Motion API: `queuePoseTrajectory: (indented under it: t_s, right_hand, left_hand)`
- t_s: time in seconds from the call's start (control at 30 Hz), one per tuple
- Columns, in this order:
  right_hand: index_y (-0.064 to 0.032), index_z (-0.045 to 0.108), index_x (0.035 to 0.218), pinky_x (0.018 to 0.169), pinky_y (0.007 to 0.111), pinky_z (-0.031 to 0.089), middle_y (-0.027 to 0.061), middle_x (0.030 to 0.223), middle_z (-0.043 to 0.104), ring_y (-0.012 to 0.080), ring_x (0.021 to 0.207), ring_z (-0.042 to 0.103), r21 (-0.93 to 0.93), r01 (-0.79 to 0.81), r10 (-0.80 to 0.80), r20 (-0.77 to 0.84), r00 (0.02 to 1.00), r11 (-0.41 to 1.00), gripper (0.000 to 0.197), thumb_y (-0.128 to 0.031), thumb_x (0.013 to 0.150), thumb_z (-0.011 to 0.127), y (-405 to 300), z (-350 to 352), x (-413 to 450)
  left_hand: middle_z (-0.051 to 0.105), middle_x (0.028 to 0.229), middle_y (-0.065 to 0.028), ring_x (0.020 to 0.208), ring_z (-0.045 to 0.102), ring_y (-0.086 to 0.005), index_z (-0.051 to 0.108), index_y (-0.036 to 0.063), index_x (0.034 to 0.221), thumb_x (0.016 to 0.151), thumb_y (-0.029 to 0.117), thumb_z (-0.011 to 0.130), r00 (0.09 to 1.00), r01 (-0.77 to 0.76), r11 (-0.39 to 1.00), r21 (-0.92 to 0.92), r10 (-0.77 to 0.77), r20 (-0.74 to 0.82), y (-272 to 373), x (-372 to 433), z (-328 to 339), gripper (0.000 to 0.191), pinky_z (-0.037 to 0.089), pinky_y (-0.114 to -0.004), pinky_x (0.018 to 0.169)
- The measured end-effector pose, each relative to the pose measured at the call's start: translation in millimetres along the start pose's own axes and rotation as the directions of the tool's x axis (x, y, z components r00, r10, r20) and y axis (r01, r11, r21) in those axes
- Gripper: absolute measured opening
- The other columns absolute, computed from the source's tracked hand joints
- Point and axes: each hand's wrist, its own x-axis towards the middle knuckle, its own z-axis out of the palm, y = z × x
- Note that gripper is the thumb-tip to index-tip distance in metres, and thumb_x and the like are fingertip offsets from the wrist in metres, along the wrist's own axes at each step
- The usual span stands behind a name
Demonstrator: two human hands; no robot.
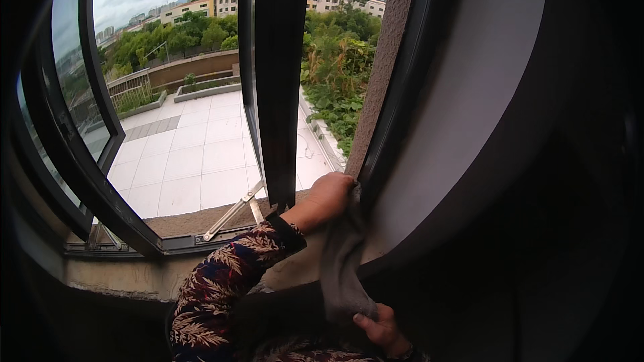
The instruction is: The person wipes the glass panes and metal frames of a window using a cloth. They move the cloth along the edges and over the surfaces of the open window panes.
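A long grey cloth (342, 271) hangs between my two hands. My left hand (329, 196) holds its upper end against the lower right corner of the dark window frame (397, 80), beside the rough outer wall edge; its fingertips are partly hidden. Lower down, near the bottom of the view, my right hand (383, 329) grips the cloth's lower end between thumb and fingers. My left forearm, in a leaf-patterned sleeve (221, 291), reaches up across the window sill (126, 277).
An open window sash (279, 80) stands just left of my left hand, with a metal friction stay (231, 215) at its foot. Another open sash (90, 110) is at the left. A pale wall (468, 85) curves on the right. Outside lies a tiled terrace (186, 156) with planters.
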Motion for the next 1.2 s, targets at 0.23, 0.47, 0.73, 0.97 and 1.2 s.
queuePoseTrajectory:
  t_s: [0.23,0.47,0.73,0.97,1.2]
  right_hand:
    - [0.0021,0.065,0.116,0.088,0.03,0.05,0.0093,0.106,0.07,0.0171,0.101,0.065,-0.015,-0.01,0.008,-0.125,0.992,1.0,0.024,-0.006,0.094,0.061,5,-6,-8]
    - [0.0012,0.066,0.113,0.086,0.029,0.053,0.0096,0.105,0.071,0.0172,0.098,0.066,0.145,0.011,-0.006,-0.034,0.999,0.989,0.022,-0.005,0.092,0.064,-4,-6,-9]
    - [0.0028,0.064,0.113,0.082,0.027,0.054,0.0093,0.102,0.071,0.0158,0.093,0.067,0.17,-0.003,0.003,0.001,1.0,0.986,0.022,-0.007,0.093,0.063,7,-16,-19]
    - [0.0009,0.064,0.113,0.086,0.03,0.049,0.0066,0.1,0.069,0.0164,0.095,0.063,0.013,-0.186,0.183,0.11,0.977,0.983,0.024,-0.013,0.094,0.064,9,-23,-21]
    - [0.0026,0.066,0.114,0.08,0.031,0.051,0.008,0.101,0.072,0.0165,0.092,0.066,0.083,0.112,-0.114,0.021,0.993,0.99,0.022,-0.007,0.096,0.056,-8,-9,-28]
  left_hand:
    - [0.07,0.087,-0.0017,0.077,0.062,-0.0052,0.067,0.0005,0.107,0.099,0.017,0.059,0.897,-0.307,0.192,-0.932,-0.269,-0.35,29,-2,-73,0.02,0.051,-0.019,0.067]
    - [0.062,0.093,-0.0205,0.085,0.063,-0.0402,0.06,-0.0015,0.099,0.08,0.004,0.064,0.759,-0.268,0.882,-0.386,-0.053,-0.649,59,11,-74,0.02,0.052,-0.043,0.074]
    - [0.059,0.101,-0.0215,0.093,0.061,-0.0418,0.052,-0.0001,0.104,0.077,0.01,0.064,0.953,0.064,0.978,-0.198,-0.119,-0.28,44,-15,2,0.031,0.051,-0.048,0.082]
    - [0.061,0.102,-0.0177,0.097,0.063,-0.0352,0.055,0.0006,0.102,0.083,0.009,0.06,0.974,0.153,0.977,0.146,-0.124,-0.191,38,-19,27,0.022,0.053,-0.043,0.083]
    - [0.06,0.092,-0.0222,0.086,0.061,-0.0427,0.056,-0.0003,0.099,0.077,0.004,0.058,0.867,-0.071,0.983,-0.17,-0.024,-0.499,36,-26,-18,0.023,0.052,-0.047,0.076]
